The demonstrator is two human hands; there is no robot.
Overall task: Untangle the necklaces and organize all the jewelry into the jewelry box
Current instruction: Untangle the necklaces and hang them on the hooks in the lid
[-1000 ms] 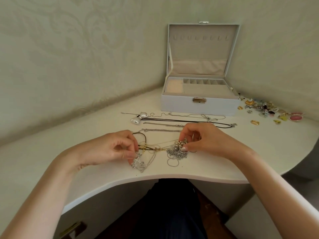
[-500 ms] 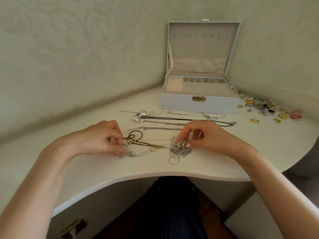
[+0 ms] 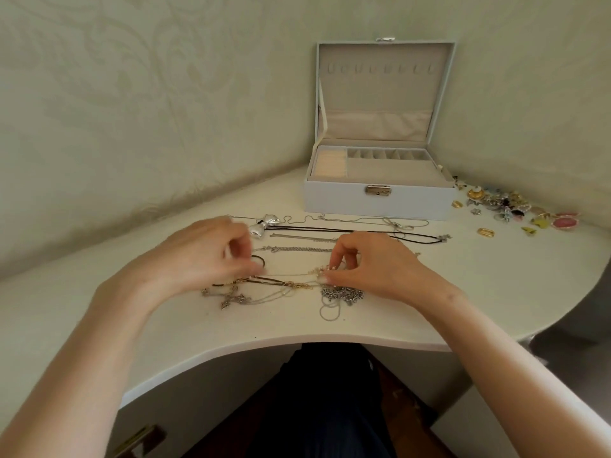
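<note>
Low in the middle of the frame, the tangled necklaces [image 3: 281, 289] are lying on the pale desk [image 3: 99, 309] near its curved front edge: gold and silver chains, a dark cord and several small silver pendants, all knotted together. The left hand [image 3: 198, 256] is hovering over the left end of the tangle. It is blurred, but its curled fingers [image 3: 244, 259] are pressing together on a thin pale chain [image 3: 291, 275]. The right hand [image 3: 373, 266] is sitting at the right end, with thumb and forefinger pinching the same chain beside a small beaded cluster, so the chain is stretching nearly straight between the two hands.

Just above the hands, several necklaces are lying apart in rows: a silver bow pendant [image 3: 264, 224], a black cord [image 3: 363, 231] and two silver chains. The jewelry box [image 3: 380, 200] is standing open at upper centre against the wall, its lid upright and its compartments showing no jewelry. To the right of the box, a scatter of small coloured pieces [image 3: 509, 206] is lying on the desk.
</note>
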